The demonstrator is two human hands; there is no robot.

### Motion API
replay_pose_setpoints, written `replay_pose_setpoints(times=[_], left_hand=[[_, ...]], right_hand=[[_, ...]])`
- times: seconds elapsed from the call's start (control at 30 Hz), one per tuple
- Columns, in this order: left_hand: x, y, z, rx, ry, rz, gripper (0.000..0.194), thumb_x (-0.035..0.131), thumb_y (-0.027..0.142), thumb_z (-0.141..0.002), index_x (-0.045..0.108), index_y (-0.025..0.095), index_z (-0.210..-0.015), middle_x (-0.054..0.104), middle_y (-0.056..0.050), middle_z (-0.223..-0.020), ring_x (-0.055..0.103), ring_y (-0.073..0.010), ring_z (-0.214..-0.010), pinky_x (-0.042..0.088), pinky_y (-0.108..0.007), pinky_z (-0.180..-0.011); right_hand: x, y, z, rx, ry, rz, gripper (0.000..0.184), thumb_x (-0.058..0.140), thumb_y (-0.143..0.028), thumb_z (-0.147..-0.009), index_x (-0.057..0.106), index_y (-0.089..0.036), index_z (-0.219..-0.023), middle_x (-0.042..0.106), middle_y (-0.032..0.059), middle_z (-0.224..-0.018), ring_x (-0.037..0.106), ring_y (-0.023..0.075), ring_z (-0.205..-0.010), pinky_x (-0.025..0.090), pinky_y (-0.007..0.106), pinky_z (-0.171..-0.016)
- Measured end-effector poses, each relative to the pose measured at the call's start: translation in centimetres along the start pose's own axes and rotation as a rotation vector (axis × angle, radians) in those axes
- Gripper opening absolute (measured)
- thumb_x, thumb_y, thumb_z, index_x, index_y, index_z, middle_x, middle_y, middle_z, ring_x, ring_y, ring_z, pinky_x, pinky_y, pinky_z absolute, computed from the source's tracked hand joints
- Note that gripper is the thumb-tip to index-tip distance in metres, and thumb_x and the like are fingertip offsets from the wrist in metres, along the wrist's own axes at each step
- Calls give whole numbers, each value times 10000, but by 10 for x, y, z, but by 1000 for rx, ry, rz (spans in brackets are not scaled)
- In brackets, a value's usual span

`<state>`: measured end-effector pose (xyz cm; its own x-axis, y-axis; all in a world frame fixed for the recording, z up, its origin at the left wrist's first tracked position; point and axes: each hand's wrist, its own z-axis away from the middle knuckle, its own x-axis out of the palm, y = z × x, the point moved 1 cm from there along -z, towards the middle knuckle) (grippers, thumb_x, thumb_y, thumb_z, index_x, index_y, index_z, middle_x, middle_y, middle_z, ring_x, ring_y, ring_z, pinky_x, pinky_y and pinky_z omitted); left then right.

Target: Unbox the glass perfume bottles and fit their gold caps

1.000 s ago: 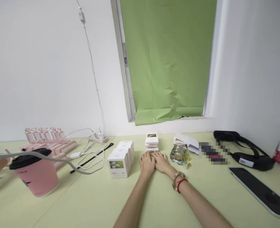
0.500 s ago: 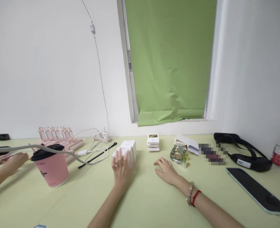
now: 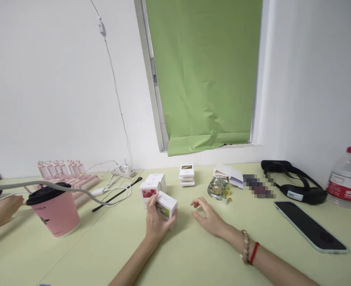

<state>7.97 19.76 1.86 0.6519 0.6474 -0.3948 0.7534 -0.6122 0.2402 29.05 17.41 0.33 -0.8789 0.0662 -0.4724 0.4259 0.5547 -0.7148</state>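
My left hand [image 3: 157, 222] grips a small white box [image 3: 168, 203] with a green picture on its side, tilted just in front of other boxes. Behind it stands a group of similar white boxes [image 3: 153, 184], one showing a red picture. To the right, my right hand [image 3: 208, 217] rests near the table with its fingers loosely curled and apart, holding nothing. Beyond that hand sit a round glass jar [image 3: 216, 188] and small yellow and pale bottles [image 3: 226, 192]. A short stack of white boxes [image 3: 187, 174] stands farther back.
On the left are a pink cup [image 3: 57, 212] with a black lid, white cables [image 3: 123, 192] and another person's hand [image 3: 5, 210]. A phone [image 3: 311, 226], a black strapped headset [image 3: 300, 194] and a red-labelled bottle [image 3: 346, 178] lie or stand at the right.
My left hand has taken one white box from the group and brought it toward me and slightly right. My right hand has barely moved. The view has shifted a little.
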Motion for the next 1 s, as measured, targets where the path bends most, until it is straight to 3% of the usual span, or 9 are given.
replay_pose_setpoints(times=[0.13, 0.27, 0.37, 0.5, 0.63, 0.77, 0.93, 1.0], left_hand=[[28, 19, 3, 210, -60, -45, 654, 646, 403, -640, 365, 203, -1196, 452, -149, -1165, 473, -272, -1101, 420, -384, -894], [60, 23, -4, 279, -216, -32, 463, 637, 457, -644, 504, 237, -1028, 514, -129, -1118, 510, -262, -1032, 409, -386, -872], [73, 24, -13, 384, -186, 1, 460, 629, 413, -672, 459, 240, -1063, 495, -130, -1131, 503, -252, -1032, 410, -379, -870], [75, 28, -21, 515, -39, 8, 546, 603, 327, -727, 314, 246, -1183, 436, -135, -1154, 476, -244, -1059, 432, -368, -834], [69, 31, -22, 607, 37, 13, 549, 555, 336, -774, 282, 196, -1229, 430, -149, -1116, 482, -245, -1021, 446, -377, -796], [65, 33, -19, 639, 55, -24, 496, 476, 370, -828, 297, 174, -1247, 441, -150, -1093, 489, -235, -994, 433, -376, -800], [66, 36, -19, 643, 15, -76, 482, 491, 318, -825, 312, 173, -1248, 457, -147, -1088, 490, -236, -1012, 424, -361, -809], [67, 37, -18, 666, -4, -104, 465, 513, 299, -812, 342, 172, -1225, 466, -149, -1089, 489, -246, -1029, 416, -364, -821]], right_hand=[[2, -7, 1, -10, 72, -169, 369, 414, -306, -855, 426, -221, -1214, 488, 66, -1108, 509, 162, -993, 455, 284, -819], [-2, -10, 0, -34, 153, -161, 339, 459, -314, -837, 509, -222, -1159, 524, 59, -1043, 527, 174, -950, 490, 256, -727], [-6, -4, -3, 18, 254, -161, 352, 467, -331, -834, 534, -224, -1162, 520, 64, -1000, 539, 177, -916, 507, 234, -624], [-9, 2, -5, 39, 369, -117, 397, 521, -335, -804, 544, -232, -1187, 510, 68, -972, 539, 189, -925, 513, 255, -637], [-12, -3, -4, -3, 466, -45, 319, 609, -306, -734, 634, -208, -1036, 574, 64, -903, 562, 196, -854, 484, 277, -628], [-14, -11, -3, 67, 528, -21, 259, 687, -308, -636, 638, -181, -856, 626, 51, -807, 577, 188, -741, 433, 276, -589], [-14, -6, -6, 212, 537, -106, 350, 726, -339, -563, 572, -178, -833, 619, 35, -775, 570, 185, -729, 405, 257, -573], [-13, 0, -7, 256, 518, -168, 342, 734, -351, -547, 548, -177, -775, 576, 3, -673, 541, 158, -635, 383, 240, -526]])
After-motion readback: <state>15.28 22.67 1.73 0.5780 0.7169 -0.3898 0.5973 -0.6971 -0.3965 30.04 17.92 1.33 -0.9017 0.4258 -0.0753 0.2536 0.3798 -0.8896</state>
